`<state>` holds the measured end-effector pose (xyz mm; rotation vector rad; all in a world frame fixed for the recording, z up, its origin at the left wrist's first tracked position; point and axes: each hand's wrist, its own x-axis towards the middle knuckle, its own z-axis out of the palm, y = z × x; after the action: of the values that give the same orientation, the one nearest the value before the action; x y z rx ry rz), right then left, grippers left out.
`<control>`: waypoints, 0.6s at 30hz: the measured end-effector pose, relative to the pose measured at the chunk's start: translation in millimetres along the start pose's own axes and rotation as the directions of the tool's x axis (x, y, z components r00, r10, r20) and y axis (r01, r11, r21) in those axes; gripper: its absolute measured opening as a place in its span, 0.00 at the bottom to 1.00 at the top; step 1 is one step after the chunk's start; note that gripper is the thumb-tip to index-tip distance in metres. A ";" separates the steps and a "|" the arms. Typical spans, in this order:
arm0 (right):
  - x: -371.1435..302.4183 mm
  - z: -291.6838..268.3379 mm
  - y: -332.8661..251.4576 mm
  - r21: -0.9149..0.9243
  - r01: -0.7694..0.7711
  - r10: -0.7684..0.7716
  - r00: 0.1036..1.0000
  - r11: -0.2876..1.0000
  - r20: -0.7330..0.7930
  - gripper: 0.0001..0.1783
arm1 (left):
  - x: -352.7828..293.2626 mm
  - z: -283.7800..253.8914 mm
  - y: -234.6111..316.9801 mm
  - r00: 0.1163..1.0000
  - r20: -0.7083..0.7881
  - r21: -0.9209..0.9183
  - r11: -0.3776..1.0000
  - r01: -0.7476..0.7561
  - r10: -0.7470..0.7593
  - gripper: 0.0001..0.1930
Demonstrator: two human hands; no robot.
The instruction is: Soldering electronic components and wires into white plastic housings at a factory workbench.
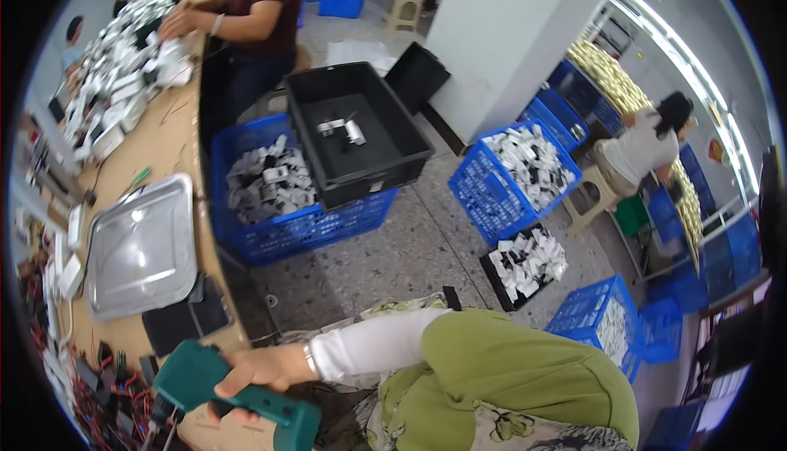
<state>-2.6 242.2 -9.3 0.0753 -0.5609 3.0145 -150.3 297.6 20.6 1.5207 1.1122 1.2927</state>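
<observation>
At the lower left, my right hand (275,366) wraps around the handle of a green cordless drill (188,375), with the thumb across the near side. My right arm reaches leftward in a white undersleeve and green outer sleeve. The drill's front end points down over the brown workbench (147,152), beside a tangle of red and black wired parts (94,389). Blur hides the tip, so I cannot tell whether it touches anything. Past the drill lie a dark flat pad (176,320) and a shiny metal tray (143,246). My left hand is out of the picture.
A black bin (361,152) rests on a blue basket (328,225) of small white and black parts. Similar parts fill another blue basket (471,189) and a low black tray (545,291). A co-worker (266,8) stands at the bench's far end; another sits right.
</observation>
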 end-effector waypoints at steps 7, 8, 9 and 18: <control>13.4 -16.6 18.6 0.042 0.125 -0.128 0.988 0.991 0.087 0.19 | 43.7 60.4 37.6 0.956 0.293 -0.170 0.983 0.074 -0.021 0.29; 6.1 -5.8 12.1 0.077 0.061 -0.067 0.995 0.995 0.077 0.18 | 49.7 66.9 43.2 0.945 0.328 -0.189 0.978 0.089 -0.022 0.29; -0.1 1.0 4.7 -0.054 0.031 -0.033 0.998 0.998 -0.047 0.15 | 55.2 73.4 48.6 0.932 0.361 -0.208 0.973 0.105 -0.023 0.29; 9.5 -0.4 13.1 -0.104 0.164 -0.170 0.984 0.981 -0.050 0.14 | -26.8 45.9 103.3 0.936 0.269 -0.309 0.900 0.306 -0.225 0.26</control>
<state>-13.1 230.8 -13.8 0.0267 -0.6622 2.8115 -95.6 242.4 107.0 1.1706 0.8556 1.0308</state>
